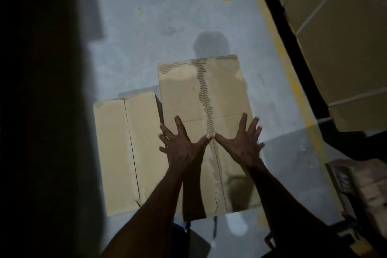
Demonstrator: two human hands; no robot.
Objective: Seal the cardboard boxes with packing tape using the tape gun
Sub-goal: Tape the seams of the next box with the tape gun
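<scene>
A tall cardboard box stands on the grey floor in the middle of the view, its top flaps closed and a strip of clear tape running along the centre seam. My left hand lies flat on the left flap with fingers spread. My right hand lies flat on the right flap, fingers spread too. The two thumbs meet on the taped seam. A lower cardboard box sits to the left, touching the tall one, with its centre seam showing as a dark open line. No tape gun is in view.
Stacked large cartons fill the upper right behind a dark beam. A yellow floor line runs along them. A dark brown box sits at the right edge. Deep shadow covers the left side.
</scene>
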